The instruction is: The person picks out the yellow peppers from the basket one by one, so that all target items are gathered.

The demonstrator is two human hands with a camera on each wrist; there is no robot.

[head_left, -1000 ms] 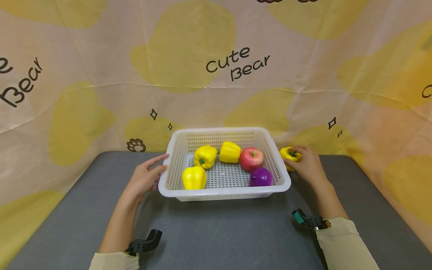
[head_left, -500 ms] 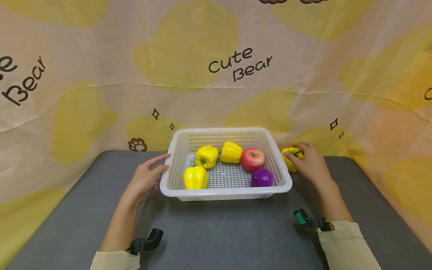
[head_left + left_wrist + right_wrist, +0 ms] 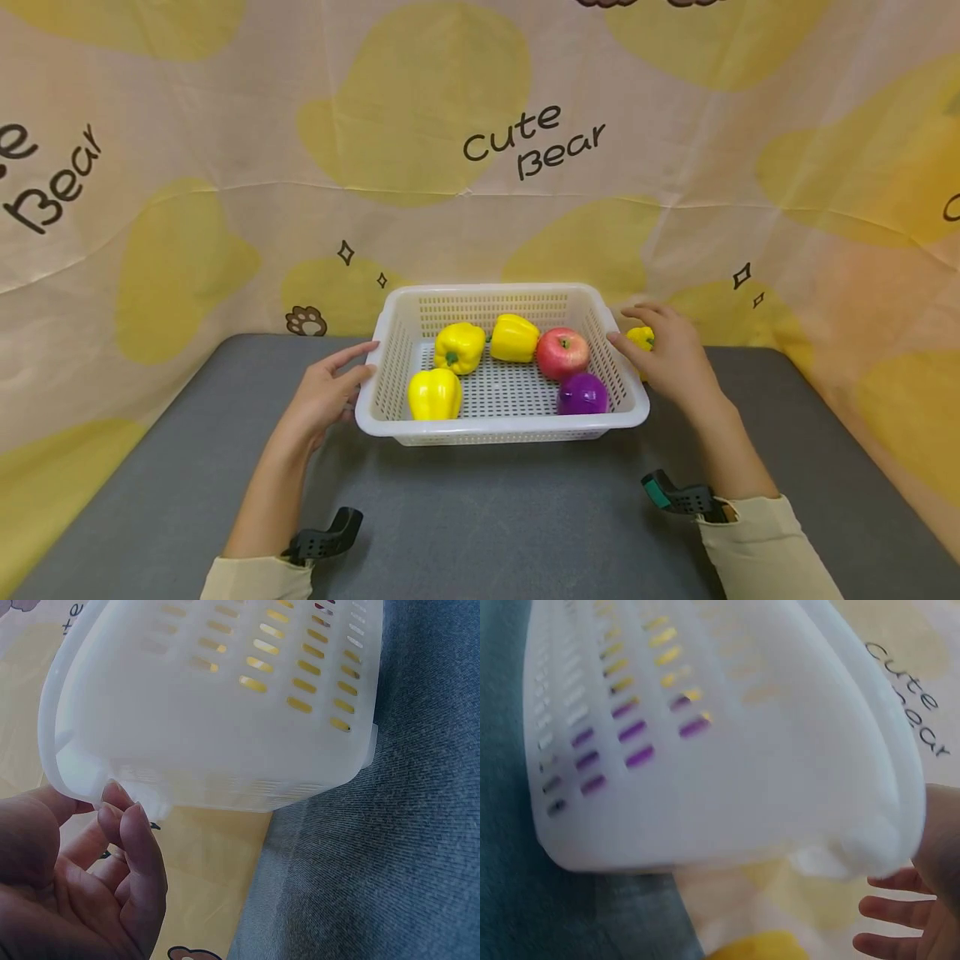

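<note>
A white plastic basket (image 3: 500, 427) stands on the table, with three yellow bell peppers (image 3: 435, 395), a red apple (image 3: 562, 354) and a glossy purple round thing (image 3: 582, 394) inside. My left hand (image 3: 322, 402) grips its left rim; the left wrist view shows the fingers (image 3: 142, 851) curled under the lip. At the opposite end, my right hand (image 3: 671, 354) reaches the right rim with thumb and fingers spread apart, holding nothing. Behind that hand, another yellow bell pepper (image 3: 642, 337) lies outside the basket, mostly hidden. The right wrist view shows the fingers (image 3: 892, 911) loosely extended beside the rim.
The dark grey table (image 3: 495, 517) extends in front of the basket and to both sides. A patterned cloth (image 3: 405, 108) hangs close behind the basket. A black band with a mount sits on the left wrist (image 3: 322, 537) and on the right wrist (image 3: 686, 497).
My right hand has let go of the yellow pepper outside the basket and moved left to the basket's right rim. The left hand and the basket stay as they were.
</note>
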